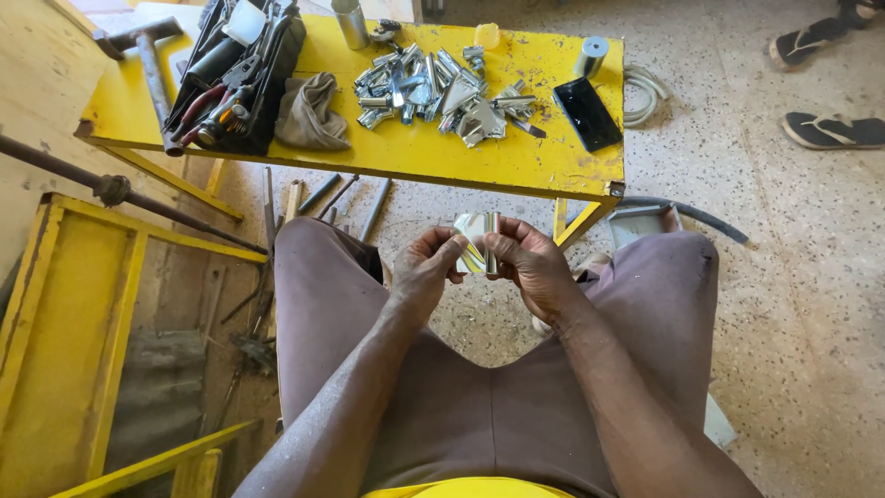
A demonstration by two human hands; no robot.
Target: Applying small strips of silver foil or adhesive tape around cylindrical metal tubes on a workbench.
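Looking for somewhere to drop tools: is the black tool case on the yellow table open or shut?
Open: the black tool case shows pliers and other tools inside it.

Open air above the lap, between the knees and the tabletop (pixel 516 157) front edge. Tabletop middle blocked by a heap of metal parts (pixel 442 88); black tool case (pixel 235 78) and rag (pixel 312 111) fill its left, phone (pixel 587 113) its right. Bare yellow strip along the near edge.

One hammer (pixel 147 65), one phone (pixel 587 113), one rag (pixel 311 112), two sandals (pixel 834 130).
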